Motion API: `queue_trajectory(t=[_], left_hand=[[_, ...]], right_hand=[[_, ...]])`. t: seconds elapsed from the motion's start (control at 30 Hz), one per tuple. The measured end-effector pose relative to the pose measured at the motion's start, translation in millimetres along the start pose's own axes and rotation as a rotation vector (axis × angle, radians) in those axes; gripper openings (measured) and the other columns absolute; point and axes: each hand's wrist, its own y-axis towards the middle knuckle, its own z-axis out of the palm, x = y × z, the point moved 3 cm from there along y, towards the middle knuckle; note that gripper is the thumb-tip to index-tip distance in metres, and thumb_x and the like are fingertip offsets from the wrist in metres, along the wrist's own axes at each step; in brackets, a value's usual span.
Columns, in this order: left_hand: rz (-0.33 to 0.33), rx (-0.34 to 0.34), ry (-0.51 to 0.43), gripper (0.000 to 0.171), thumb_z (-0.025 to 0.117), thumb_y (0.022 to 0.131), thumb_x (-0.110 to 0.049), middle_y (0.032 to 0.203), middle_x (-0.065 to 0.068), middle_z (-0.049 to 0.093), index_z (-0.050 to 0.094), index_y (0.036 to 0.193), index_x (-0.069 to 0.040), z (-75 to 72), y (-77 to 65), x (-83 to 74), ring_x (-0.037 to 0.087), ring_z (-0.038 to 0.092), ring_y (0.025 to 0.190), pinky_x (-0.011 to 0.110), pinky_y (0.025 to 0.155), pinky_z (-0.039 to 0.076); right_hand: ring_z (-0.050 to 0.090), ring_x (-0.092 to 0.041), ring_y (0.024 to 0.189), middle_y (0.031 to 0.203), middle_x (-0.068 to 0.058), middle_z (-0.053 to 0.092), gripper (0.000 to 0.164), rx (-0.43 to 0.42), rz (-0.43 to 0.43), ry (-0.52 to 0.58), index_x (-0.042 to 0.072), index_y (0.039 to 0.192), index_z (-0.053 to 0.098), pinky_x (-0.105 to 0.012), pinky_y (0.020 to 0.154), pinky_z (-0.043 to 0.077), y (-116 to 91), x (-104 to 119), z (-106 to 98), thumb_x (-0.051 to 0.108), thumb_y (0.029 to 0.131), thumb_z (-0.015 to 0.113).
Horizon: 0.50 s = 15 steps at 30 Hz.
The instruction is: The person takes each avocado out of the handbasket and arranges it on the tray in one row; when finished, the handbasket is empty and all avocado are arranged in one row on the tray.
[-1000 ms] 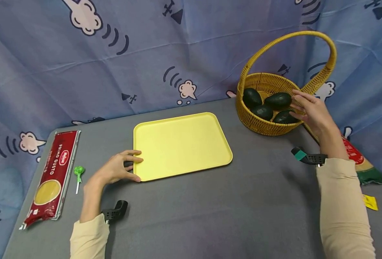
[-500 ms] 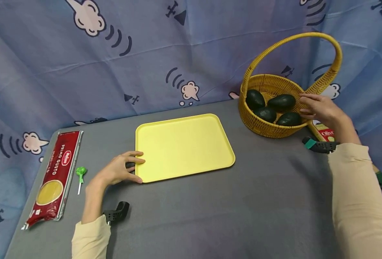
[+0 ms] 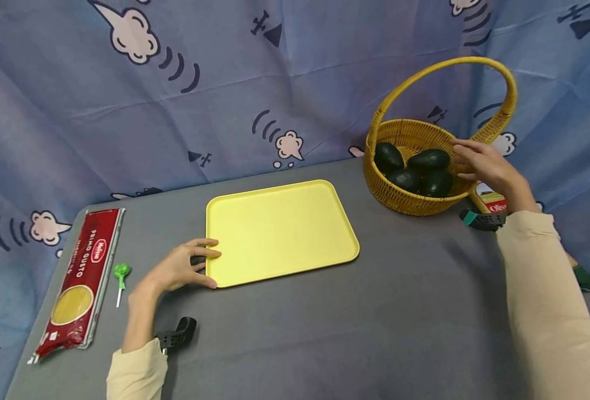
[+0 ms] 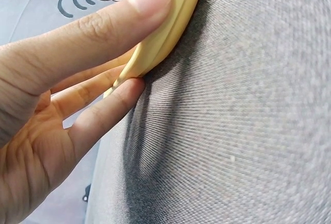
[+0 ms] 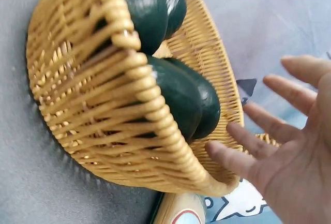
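Tray (image 3: pixel 282 232) gripped by left hand (image 3: pixel 179 268), right hand (image 3: pixel 490 166) outspread at basket (image 3: pixel 392 195), avocados (image 3: pixel 429 160) inside

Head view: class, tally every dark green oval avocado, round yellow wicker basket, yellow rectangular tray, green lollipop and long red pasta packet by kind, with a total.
Avocados: 4
Basket: 1
Tray: 1
Lollipop: 1
Pasta packet: 1
Total: 8

Backdrop: blue-violet fabric (image 3: pixel 235 72) hung behind, lightly creased, rising past the head view's upper edge | Print: pale pink clouds (image 3: pixel 136 38), dark curved arcs (image 3: pixel 195 79) and dark triangles (image 3: pixel 274 35) dotted it | Table: grey tabletop (image 3: pixel 300 333), woven-textured, met the fabric; far-left corner was rounded | Light: lay soft, fairly even
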Motion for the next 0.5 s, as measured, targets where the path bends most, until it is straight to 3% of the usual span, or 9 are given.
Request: queue_trajectory(t=[0.17,0.37,0.5], left_hand=[[0.006,-0.004,0.006,0.064,0.088,0.068,-0.013,0.143,0.022,0.039,0.061,0.122,0.009,0.7,-0.9,1.3,0.038,0.052,0.121,0.036,0.096,0.052],[0.011,-0.016,0.018,0.064,0.088,0.067,-0.014,0.143,0.021,0.039,0.062,0.122,0.008,0.2,-1.1,1.8,0.039,0.049,0.124,0.035,0.095,0.053],[0.012,-0.020,-0.009,0.064,0.088,0.067,-0.013,0.143,0.021,0.039,0.062,0.122,0.009,-0.7,-2.3,3.8,0.039,0.050,0.122,0.035,0.096,0.052]], right_hand=[[0.026,-0.045,0.136,0.154,-0.029,0.013,0.074,0.024,0.003,-0.036,0.006,0.154,0.010,-0.014,0.086,0.053,10,0,-1,0.054,0.100,0.025],[0.028,-0.039,0.135,0.156,-0.025,0.013,0.074,0.016,0.005,-0.016,0.006,0.154,0.012,-0.017,0.089,0.053,17,-5,-4,0.054,0.099,0.028],[0.027,-0.040,0.134,0.155,-0.026,0.012,0.074,0.012,0.005,-0.006,0.003,0.153,0.013,-0.014,0.083,0.054,30,-6,-5,0.051,0.100,0.028]])
